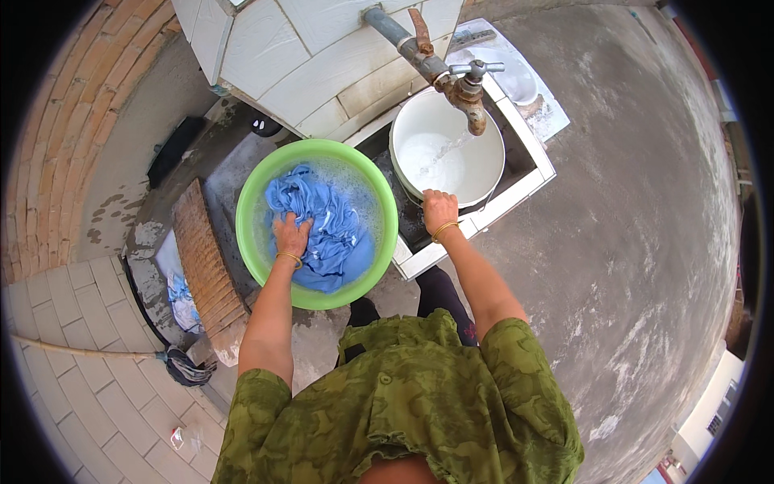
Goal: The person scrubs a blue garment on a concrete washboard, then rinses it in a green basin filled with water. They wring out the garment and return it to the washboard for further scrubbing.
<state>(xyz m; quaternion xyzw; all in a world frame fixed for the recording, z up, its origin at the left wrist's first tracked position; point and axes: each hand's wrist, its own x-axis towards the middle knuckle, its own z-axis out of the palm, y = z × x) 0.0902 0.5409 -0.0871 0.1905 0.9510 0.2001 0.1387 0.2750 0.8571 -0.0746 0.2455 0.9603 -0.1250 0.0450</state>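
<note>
A blue garment (pixel 329 227), wet and bunched up, lies in sudsy water in a round green plastic basin (pixel 387 199). My left hand (pixel 292 235) grips the cloth near the basin's left side, its fingertips partly hidden in the folds. To the right, a white plastic bucket (pixel 417 145) stands in a white-tiled sink trough (pixel 514 193). Water runs into it from a rusty metal tap (pixel 474 115) with a cross handle. My right hand (pixel 440 212) is closed over the bucket's near rim, the thumb not visible.
Left of the basin leans a ridged wooden washboard (pixel 208 272), with wet cloth (pixel 183 302) beyond it. A mop (pixel 184 366) lies on the paving at lower left. Behind the trough, a white basin (pixel 514 78) sits on a pale board. The tiled wall (pixel 302 66) rises ahead.
</note>
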